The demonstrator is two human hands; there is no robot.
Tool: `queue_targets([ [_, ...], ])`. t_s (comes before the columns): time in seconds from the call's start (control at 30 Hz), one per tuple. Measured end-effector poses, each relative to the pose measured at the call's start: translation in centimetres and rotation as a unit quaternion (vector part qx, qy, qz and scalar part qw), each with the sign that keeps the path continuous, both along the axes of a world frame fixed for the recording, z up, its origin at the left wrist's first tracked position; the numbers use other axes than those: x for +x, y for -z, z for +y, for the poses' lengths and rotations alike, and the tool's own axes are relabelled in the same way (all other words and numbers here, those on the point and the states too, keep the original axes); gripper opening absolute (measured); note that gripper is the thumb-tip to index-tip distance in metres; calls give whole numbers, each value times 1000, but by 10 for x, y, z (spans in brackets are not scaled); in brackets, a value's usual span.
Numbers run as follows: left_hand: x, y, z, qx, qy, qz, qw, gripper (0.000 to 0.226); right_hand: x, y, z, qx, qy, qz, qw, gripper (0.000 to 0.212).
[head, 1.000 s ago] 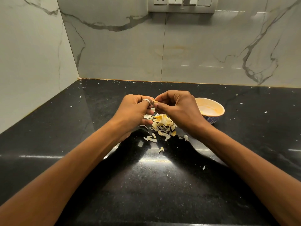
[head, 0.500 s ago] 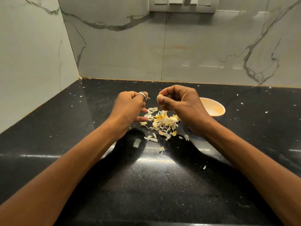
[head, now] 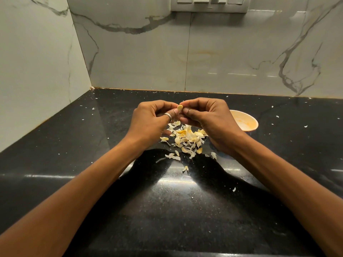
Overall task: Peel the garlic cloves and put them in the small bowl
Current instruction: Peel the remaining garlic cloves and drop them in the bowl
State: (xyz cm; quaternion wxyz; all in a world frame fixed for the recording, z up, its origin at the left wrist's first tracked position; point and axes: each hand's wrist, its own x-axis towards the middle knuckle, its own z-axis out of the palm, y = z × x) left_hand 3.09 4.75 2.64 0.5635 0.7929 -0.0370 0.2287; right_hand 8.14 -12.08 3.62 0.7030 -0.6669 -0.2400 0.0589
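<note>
The right hand is covering the near side of the small bowl, so only its pale orange rim and far wall are showing. The switch panel is getting cut off by the top edge. Most of the garlic clove is tucked behind fingertips. The hands are meeting above the counter, the left hand (a silver ring on its thumb) and the right both pinching the clove between them with curled fingers. What is peeking out is looking smooth, pale yellow and bare. Below it, a loose heap of papery peels is lying on the glossy black counter, with white flecks scattered wide. Grey-veined marble walls are meeting in the left corner.
</note>
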Motion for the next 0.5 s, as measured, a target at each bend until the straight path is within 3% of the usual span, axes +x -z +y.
queue_targets([
  [0.2, 0, -1, 2, -13, 16, 19, 1000, 18, 2, 1, -1, -4, -19, -1, 1000, 25],
  [0.5, 0, -4, 0, -110, 38, 63, 991, 15, 2, 2, -1, -13, -11, -30, 999, 24],
])
